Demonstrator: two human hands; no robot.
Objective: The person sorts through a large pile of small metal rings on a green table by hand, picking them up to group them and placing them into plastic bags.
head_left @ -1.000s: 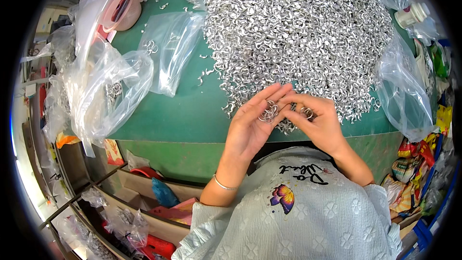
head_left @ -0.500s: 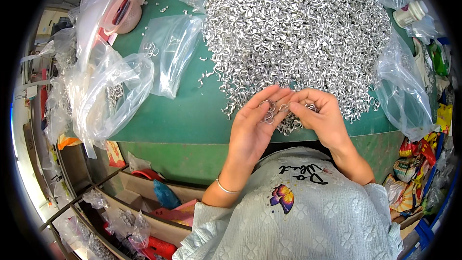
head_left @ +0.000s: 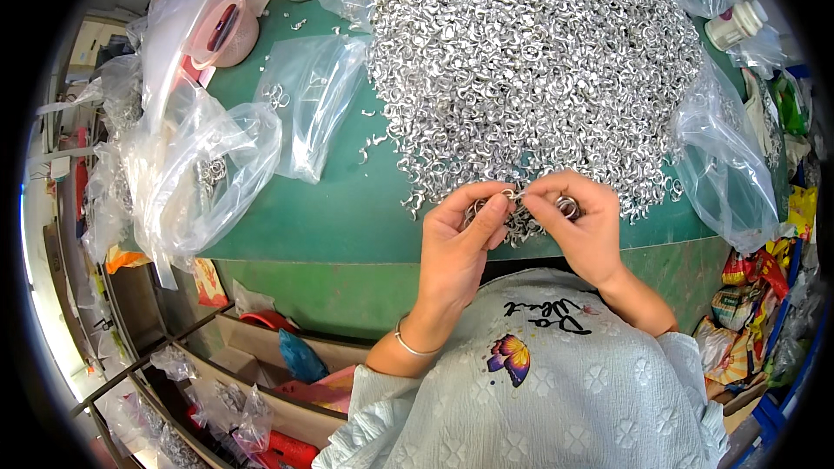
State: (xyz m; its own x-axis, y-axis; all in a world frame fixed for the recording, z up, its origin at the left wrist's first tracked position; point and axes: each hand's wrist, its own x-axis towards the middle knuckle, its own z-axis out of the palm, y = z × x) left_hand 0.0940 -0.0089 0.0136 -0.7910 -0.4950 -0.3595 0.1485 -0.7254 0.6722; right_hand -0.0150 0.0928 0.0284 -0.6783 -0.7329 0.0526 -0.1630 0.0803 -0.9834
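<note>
My left hand [head_left: 456, 247] and my right hand [head_left: 588, 224] meet at the front of a large heap of small curved silver metal pieces [head_left: 539, 69]. Both are closed in a pinch, fingertips almost touching over a small silver ring [head_left: 512, 195]. More metal rings [head_left: 473, 210] sit inside the curled left fingers, partly hidden. Against the right palm rests a cluster of rings [head_left: 568, 207]. Whether the ring at the fingertips is being joined to one of the curved pieces is too small to tell.
The heap lies on a green table [head_left: 339, 217]. Left of it are a flat clear plastic bag [head_left: 317, 113], a crumpled clear bag [head_left: 195, 182] and a pink basket [head_left: 233, 39]. Another clear bag [head_left: 725, 165] and a white bottle [head_left: 734, 26] are at right. Open drawers [head_left: 252, 339] sit below left.
My left fingers have curled from a more opened palm into a pinch, covering part of the rings there. The fingertips of both hands have come together slightly lower.
</note>
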